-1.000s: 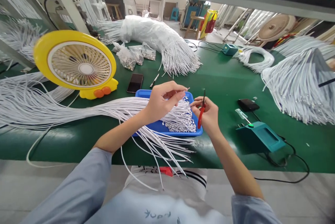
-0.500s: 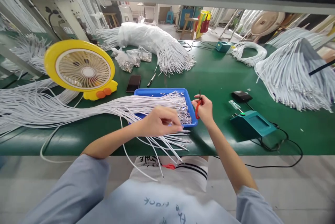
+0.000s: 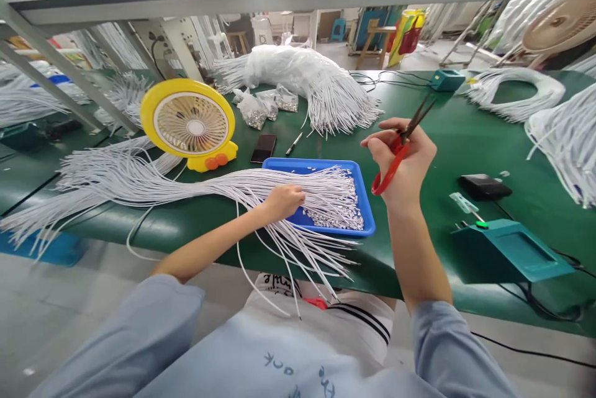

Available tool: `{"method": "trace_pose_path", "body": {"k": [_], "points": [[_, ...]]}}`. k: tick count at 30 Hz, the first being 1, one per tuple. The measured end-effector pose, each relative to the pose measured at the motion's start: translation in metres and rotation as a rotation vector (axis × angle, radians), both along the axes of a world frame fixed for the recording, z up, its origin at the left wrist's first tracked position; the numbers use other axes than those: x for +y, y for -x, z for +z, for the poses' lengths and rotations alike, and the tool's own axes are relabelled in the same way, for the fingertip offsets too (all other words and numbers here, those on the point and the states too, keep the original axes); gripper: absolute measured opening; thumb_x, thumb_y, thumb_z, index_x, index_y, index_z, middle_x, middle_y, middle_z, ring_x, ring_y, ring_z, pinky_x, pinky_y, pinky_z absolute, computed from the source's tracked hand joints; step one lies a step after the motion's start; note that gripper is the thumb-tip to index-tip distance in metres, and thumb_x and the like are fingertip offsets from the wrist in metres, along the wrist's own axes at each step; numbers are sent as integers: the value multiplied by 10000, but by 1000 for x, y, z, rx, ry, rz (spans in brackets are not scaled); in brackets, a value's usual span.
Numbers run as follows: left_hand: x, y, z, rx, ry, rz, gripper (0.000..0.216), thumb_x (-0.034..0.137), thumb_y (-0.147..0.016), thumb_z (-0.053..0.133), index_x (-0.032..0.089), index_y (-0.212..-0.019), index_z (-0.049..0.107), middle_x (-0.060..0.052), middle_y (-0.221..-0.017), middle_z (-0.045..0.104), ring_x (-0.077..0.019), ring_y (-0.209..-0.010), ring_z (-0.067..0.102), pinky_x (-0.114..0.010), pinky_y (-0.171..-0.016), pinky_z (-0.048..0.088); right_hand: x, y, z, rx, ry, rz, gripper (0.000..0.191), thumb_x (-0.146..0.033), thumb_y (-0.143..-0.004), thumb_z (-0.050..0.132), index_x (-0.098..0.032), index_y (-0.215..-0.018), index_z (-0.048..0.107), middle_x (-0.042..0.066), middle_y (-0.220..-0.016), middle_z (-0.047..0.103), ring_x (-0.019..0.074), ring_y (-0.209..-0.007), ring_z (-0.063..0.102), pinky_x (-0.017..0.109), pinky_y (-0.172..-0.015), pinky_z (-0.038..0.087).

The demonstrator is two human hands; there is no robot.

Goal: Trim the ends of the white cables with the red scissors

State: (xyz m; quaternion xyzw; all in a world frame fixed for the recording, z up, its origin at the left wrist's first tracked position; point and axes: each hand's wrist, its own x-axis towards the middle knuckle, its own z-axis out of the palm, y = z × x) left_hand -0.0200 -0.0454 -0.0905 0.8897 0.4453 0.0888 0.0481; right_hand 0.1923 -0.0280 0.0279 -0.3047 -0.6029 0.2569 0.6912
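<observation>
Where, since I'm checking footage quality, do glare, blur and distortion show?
In the head view, pale glare streaks the green table near its front edge; same head view, the shirt looks soft, scissors clearer, and the beige fan appears stretched.

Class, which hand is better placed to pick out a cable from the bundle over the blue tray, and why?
Probably the left hand: it is down at the white cables over the blue tray, with no tool visible. The right hand is beyond the tray's side, occupied with red-handled scissors.

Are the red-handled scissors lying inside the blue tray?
No, the right hand holds the red-handled scissors to the right of the blue tray.
</observation>
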Motion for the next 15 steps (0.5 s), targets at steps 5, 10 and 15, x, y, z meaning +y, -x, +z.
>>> {"method": "trace_pose_path", "body": {"k": [5,10,15], "points": [[22,16,-6,45,41,49,244,186,-912,469,108,-749,633,-99,-862,622,-194,-811,590,-272,-684,434,-8,-4,0,-25,59,40,155,-245,-749,705,-258,-881,624,-22,-634,647,181,-612,658,304,-544,477],[22,19,2,-66,89,33,220,200,-914,434,130,-758,573,-64,-818,593,-156,-720,527,-255,-643,375,-9,-13,2,-42,33,6,164,-283,-780,692,-266,-922,611,-10,-667,643,191,-635,657,319,-552,480],[21,17,28,-259,155,10,383,369,-986,332,157,-696,466,13,-633,468,-115,-592,420,-238,-571,307,-11,-20,5,-73,58,-46,139,-308,-821,661,-281,-935,587,1,-680,618,202,-684,653,358,-618,503]]}}
